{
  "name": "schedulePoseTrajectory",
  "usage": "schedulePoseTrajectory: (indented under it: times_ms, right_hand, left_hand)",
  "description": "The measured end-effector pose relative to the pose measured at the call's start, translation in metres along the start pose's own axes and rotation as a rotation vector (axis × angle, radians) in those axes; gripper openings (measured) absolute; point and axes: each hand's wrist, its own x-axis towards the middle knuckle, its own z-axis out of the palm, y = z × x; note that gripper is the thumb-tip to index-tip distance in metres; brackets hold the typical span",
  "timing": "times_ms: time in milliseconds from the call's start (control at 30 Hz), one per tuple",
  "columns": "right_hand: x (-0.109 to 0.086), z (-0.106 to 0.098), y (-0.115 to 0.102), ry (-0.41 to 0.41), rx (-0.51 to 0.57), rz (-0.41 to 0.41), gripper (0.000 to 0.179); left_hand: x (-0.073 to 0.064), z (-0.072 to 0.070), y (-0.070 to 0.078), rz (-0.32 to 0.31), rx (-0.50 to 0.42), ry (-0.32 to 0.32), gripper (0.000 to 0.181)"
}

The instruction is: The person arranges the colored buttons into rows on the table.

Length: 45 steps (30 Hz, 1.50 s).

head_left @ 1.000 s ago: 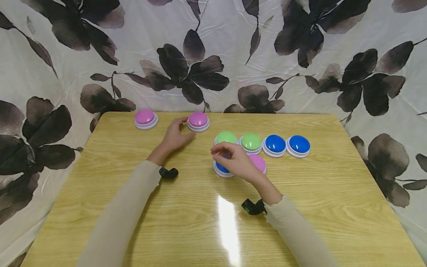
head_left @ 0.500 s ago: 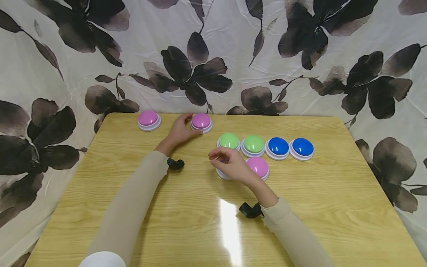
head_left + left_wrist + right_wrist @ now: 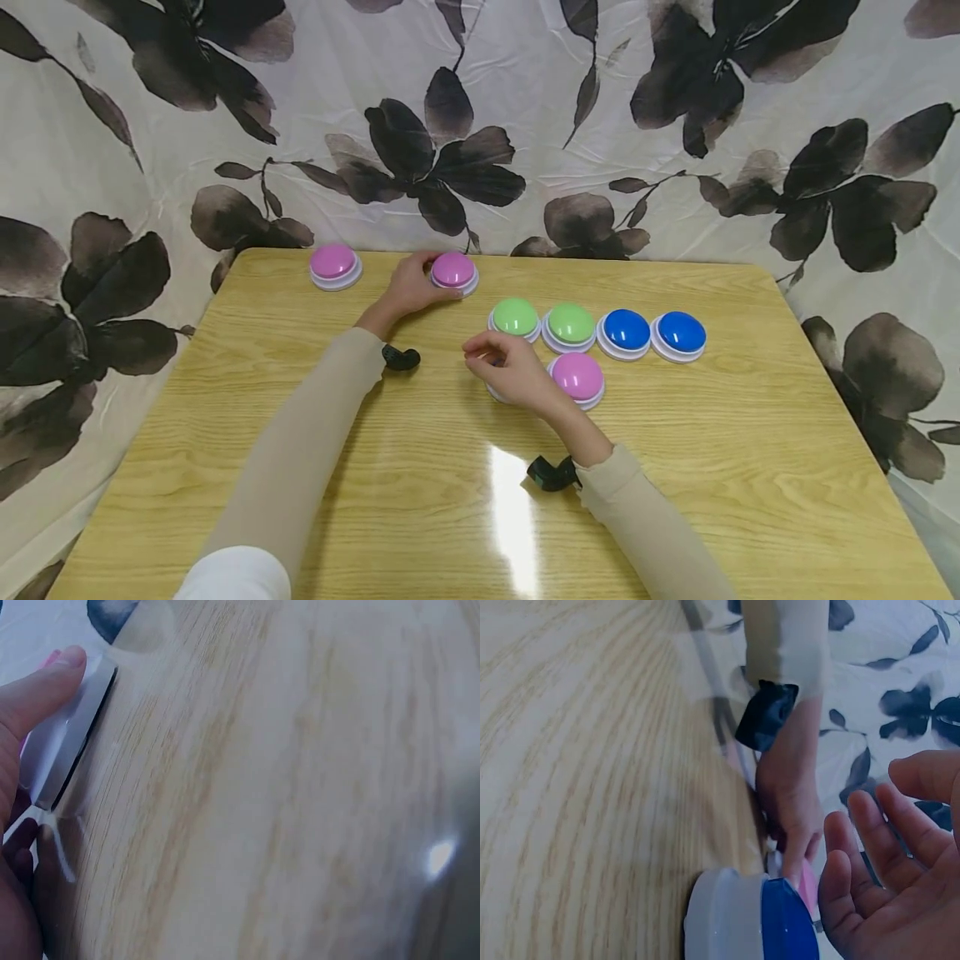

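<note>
My left hand grips a pink dome push button with a white base near the table's back edge. In the left wrist view the thumb lies across the button's white base; whether the base is off the table I cannot tell. Over a blue push button, my right hand hovers with loosely bent fingers and nothing between them. It hides most of that button in the head view. A second pink button sits just right of it, by the right wrist.
Behind stand two green buttons and two blue buttons in one row. Another pink button is at the table's back left. A floral cloth hangs behind the wooden table.
The left hand has moved right and closed its fingers and thumb around the pink button. The right hand has drifted slightly left above the blue button, and the head view has shifted slightly.
</note>
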Motion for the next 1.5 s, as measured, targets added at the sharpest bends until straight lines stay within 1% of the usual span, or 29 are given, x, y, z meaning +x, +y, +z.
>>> schedulePoseTrajectory:
  times_ms: [100, 233, 367, 500, 633, 733, 867, 1100, 1333, 1500]
  right_hand:
    - [-0.001, 0.000, 0.001, 0.012, -0.013, -0.004, 0.020]
    - [-0.002, 0.000, 0.002, 0.005, -0.016, -0.012, 0.021]
    - [-0.003, -0.001, 0.002, 0.001, -0.019, 0.001, 0.021]
    - [-0.005, -0.003, 0.002, 0.012, -0.036, 0.007, 0.021]
    - [-0.002, -0.001, 0.001, 0.006, -0.035, -0.001, 0.020]
    - [0.000, 0.001, 0.002, -0.006, -0.033, 0.008, 0.021]
    - [0.006, 0.004, 0.005, -0.017, -0.034, 0.018, 0.023]
    - [0.018, 0.008, 0.007, -0.020, -0.051, 0.005, 0.024]
    - [0.030, 0.012, 0.004, 0.011, -0.060, 0.006, 0.023]
    - [0.038, 0.014, 0.003, 0.022, -0.057, 0.014, 0.024]
  left_hand:
    - [0.003, 0.002, 0.000, 0.012, -0.009, -0.003, 0.084]
    - [0.004, 0.001, -0.001, 0.016, -0.042, -0.005, 0.081]
    - [0.001, -0.002, -0.002, 0.008, -0.078, -0.007, 0.079]
    - [-0.003, -0.002, -0.003, -0.013, -0.097, -0.022, 0.083]
    - [-0.014, -0.006, -0.005, -0.029, -0.123, -0.032, 0.087]
    - [-0.024, -0.009, -0.006, -0.040, -0.130, -0.023, 0.089]
    - [-0.035, -0.013, -0.006, -0.037, -0.132, -0.019, 0.090]
    - [-0.053, -0.020, -0.007, -0.023, -0.172, -0.023, 0.089]
    - [-0.069, -0.026, -0.008, 0.006, -0.207, -0.041, 0.084]
    - [-0.079, -0.028, -0.008, -0.009, -0.205, -0.058, 0.088]
